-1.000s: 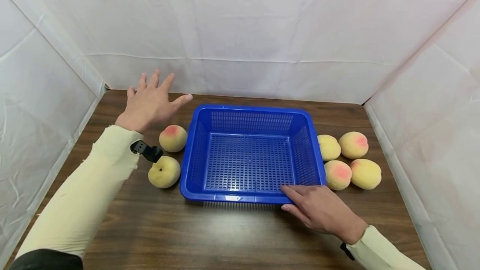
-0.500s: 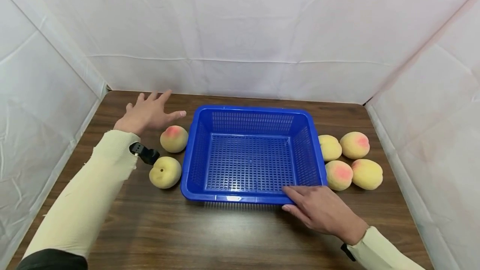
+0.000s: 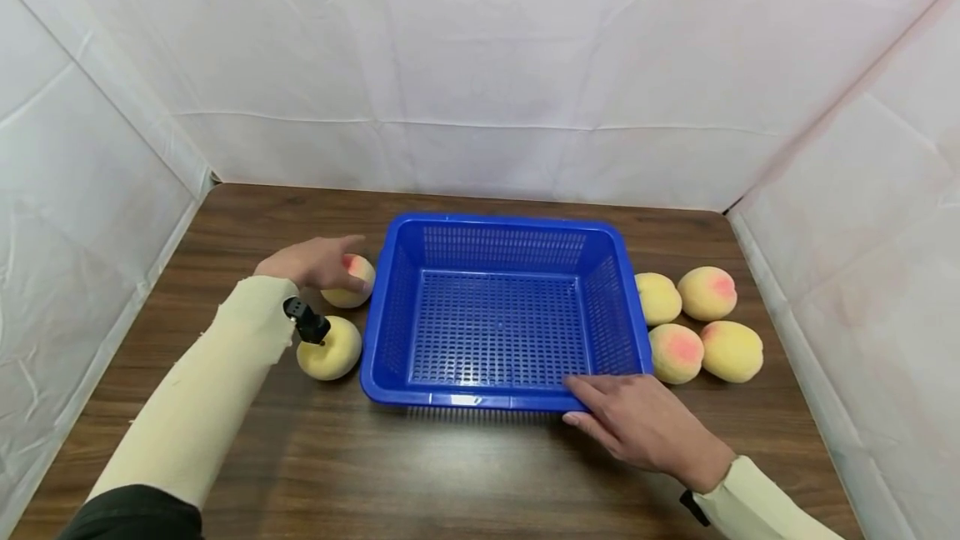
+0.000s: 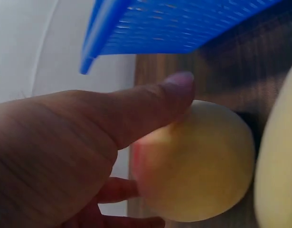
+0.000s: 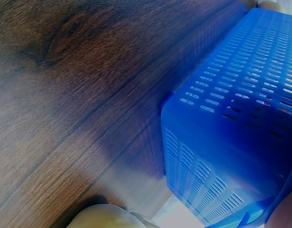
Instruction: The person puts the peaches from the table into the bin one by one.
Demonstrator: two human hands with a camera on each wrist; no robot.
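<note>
My left hand (image 3: pixel 311 262) is around the far peach (image 3: pixel 352 282) left of the basket. In the left wrist view its thumb lies across the near side of that peach (image 4: pixel 202 161), with fingers partly hidden beyond it. The peach is yellow with a red blush and rests on the table. My right hand (image 3: pixel 637 419) grips the front right rim of the blue plastic basket (image 3: pixel 498 398), fingers over the rim and thumb outside. Only the perforated floor and walls show inside the basket. A second yellow peach (image 3: pixel 337 352) sits nearer, under the left wrist camera.
Several peaches (image 3: pixel 705 290) stand in a cluster right of the basket. The brown wooden table (image 3: pixel 450 482) is bounded by white cloth walls (image 3: pixel 480 48) at the back and both sides.
My left hand has come down from above the table's back left, toward me, onto the far left peach. The right hand and basket have stayed in place.
</note>
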